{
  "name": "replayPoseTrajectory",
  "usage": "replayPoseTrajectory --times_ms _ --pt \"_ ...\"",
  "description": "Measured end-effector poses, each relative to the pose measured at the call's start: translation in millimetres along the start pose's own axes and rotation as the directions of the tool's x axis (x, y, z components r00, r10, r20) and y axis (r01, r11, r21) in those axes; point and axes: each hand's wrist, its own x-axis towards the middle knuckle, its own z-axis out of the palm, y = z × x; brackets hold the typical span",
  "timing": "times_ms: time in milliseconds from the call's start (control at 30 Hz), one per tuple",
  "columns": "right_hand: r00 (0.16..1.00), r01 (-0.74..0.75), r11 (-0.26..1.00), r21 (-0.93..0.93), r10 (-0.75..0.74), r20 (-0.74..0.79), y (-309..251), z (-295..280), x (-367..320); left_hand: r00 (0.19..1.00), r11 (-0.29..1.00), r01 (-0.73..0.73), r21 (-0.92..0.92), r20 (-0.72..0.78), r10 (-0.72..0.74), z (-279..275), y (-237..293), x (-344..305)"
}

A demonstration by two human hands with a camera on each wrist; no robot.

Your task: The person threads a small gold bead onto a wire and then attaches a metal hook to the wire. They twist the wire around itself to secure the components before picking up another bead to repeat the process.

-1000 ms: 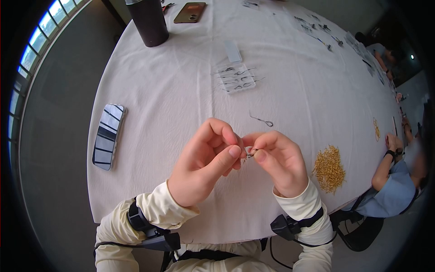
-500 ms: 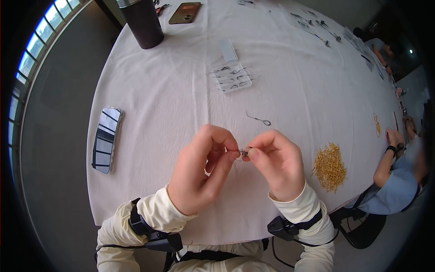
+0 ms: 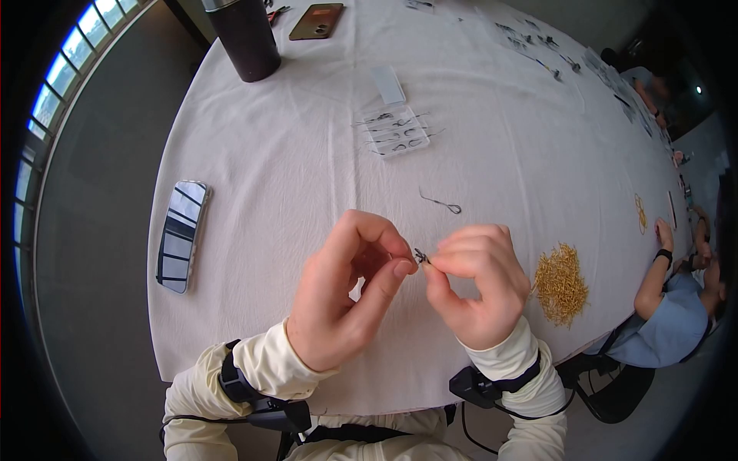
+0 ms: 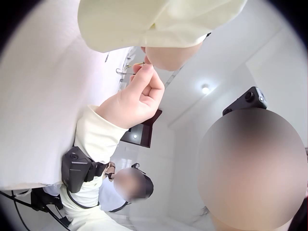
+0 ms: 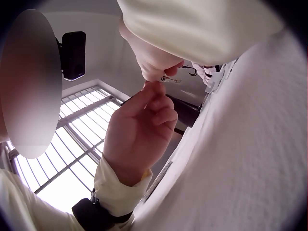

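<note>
In the head view my right hand [image 3: 480,284] pinches a small dark metal piece [image 3: 421,257] between thumb and forefinger. The piece has several short prongs and sticks out to the left of the fingertips. My left hand [image 3: 350,288] has thumb and forefinger pinched together right at the left end of that piece, and its other fingers curl behind. From the right wrist view, thin metal bits [image 5: 171,79] show beside the meeting fingertips. A dark wire with a looped end [image 3: 453,208] lies on the cloth beyond the hands.
A clear compartment box [image 3: 419,144] with several dark looped wires lies ahead. To the right is a pile of small golden pins [image 3: 560,285]. Phones [image 3: 182,237] and a dark tumbler [image 3: 247,46] stand or lie leftward. Another person's arm [image 3: 653,280] rests at the right edge.
My right hand has turned, bringing its knuckles up and the dark piece out to the left of its fingertips. The left hand has shifted only slightly, still pinching.
</note>
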Motion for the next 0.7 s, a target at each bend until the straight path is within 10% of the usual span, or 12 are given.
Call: replayPoseTrajectory --times_ms 367,433,700 --pt "0.968 0.249 0.946 -0.209 -0.238 0.077 -3.2 -5.1 -0.3 0.989 0.991 -0.136 0.007 -0.062 0.136 1.5 -3.3 1.7" --pt "0.965 0.261 0.937 -0.231 -0.246 0.090 -3.9 -6.6 -1.1 0.965 0.907 -0.259 0.332 0.044 0.259 -3.3 2.5 3.3" --pt "0.958 0.287 0.909 -0.301 -0.271 0.093 -5.3 -8.0 -2.8 0.744 0.483 -0.631 0.607 0.296 0.599 -9.9 -3.0 15.4"
